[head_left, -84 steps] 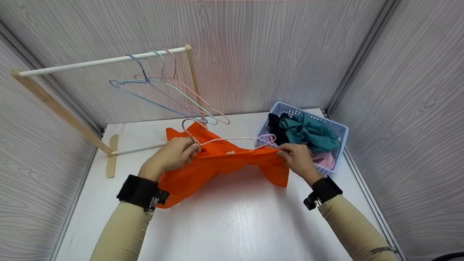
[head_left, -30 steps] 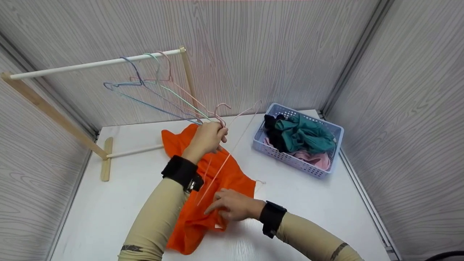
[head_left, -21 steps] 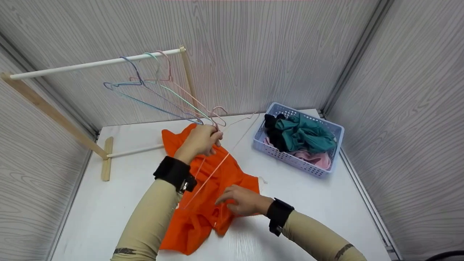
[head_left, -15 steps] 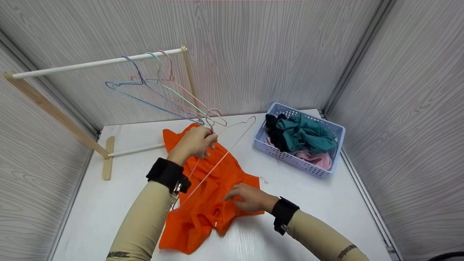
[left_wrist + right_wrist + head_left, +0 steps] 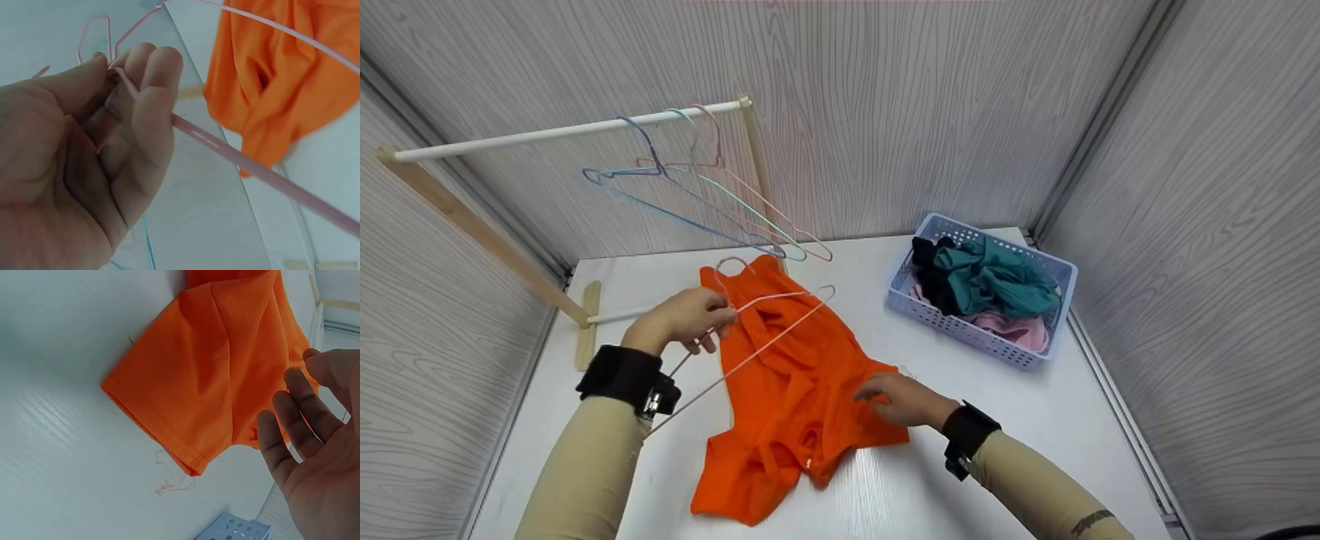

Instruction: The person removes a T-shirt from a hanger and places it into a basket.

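Note:
An orange T-shirt [image 5: 780, 375] lies rumpled on the white table, one sleeve toward the front and the other to the right. My left hand [image 5: 686, 319] pinches a pink clothes hanger [image 5: 765, 346] just below its hook and holds it above the shirt's left side. In the left wrist view the hanger's wire [image 5: 236, 157] runs between thumb and fingers. My right hand [image 5: 901, 399] hovers over the right sleeve, fingers relaxed and slightly bent, holding nothing. The right wrist view shows that sleeve [image 5: 169, 382] flat, with loose threads [image 5: 166, 484] at its hem.
A wooden rack with a white rod [image 5: 547, 133] stands at the back left. Blue [image 5: 690, 221], green and pink hangers hang from it. A lilac basket [image 5: 960, 334] of teal, black and pink clothes stands at the back right. Walls close off the back and sides.
The hanger has come out of the shirt and moved left and nearer with my left hand. The shirt now lies on the table. My right hand let go of it and drew slightly right.

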Available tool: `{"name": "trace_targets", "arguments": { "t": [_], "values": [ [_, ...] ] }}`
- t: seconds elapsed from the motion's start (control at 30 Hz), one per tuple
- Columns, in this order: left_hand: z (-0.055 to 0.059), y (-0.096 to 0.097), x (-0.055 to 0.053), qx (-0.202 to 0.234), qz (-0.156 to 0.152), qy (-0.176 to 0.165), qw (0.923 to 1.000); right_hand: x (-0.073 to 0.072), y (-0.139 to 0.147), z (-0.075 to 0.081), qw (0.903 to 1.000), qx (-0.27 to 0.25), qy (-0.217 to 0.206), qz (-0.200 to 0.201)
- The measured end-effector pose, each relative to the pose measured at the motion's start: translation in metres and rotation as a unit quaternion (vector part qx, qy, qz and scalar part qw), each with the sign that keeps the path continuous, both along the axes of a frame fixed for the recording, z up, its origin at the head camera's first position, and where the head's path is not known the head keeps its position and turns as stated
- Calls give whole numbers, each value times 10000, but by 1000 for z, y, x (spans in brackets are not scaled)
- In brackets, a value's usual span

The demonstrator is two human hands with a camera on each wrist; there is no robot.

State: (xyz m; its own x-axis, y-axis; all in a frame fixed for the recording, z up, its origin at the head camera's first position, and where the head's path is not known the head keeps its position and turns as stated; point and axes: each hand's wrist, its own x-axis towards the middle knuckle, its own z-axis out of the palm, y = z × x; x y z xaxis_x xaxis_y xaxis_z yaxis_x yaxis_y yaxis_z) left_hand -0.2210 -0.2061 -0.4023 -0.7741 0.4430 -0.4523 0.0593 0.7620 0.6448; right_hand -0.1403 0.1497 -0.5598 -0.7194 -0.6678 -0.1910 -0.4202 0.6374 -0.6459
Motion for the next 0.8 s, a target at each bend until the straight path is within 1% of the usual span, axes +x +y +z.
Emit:
{"name": "trace_targets", "arguments": {
  "t": [0.1, 0.2, 0.33, 0.4, 0.53, 0.57, 0.63, 0.73, 0.8],
  "values": [
    [3, -24, 3, -73, 142, -245, 9996, -2, 5, 1, 10000, -42, 1, -27],
    [7, -46, 5, -130, 306, -383, 9987, -3, 9, 1, 10000, -75, 5, -60],
    [13, -72, 5, -138, 609, -419, 9972, -3, 12, 0, 9999, -20, -12, -100],
    [16, -82, 2, -215, 853, -286, 9957, -3, 13, -1, 9999, 49, -39, -144],
    [26, -96, -4, -253, 1500, -22, 9884, -3, 16, -1, 9995, 135, -182, -234],
    [29, -98, -5, -234, 1649, -24, 9860, -3, 16, -1, 9992, 146, -248, -263],
    [35, -102, -7, -75, 1876, -162, 9821, -3, 17, -1, 9987, 148, -381, -307],
    [46, -106, -11, 144, 2122, -350, 9765, -2, 18, -1, 9982, 163, -471, -336],
    [55, -107, -15, 230, 2273, -293, 9731, -1, 19, -1, 9981, 193, -480, -335]
  ]
}}
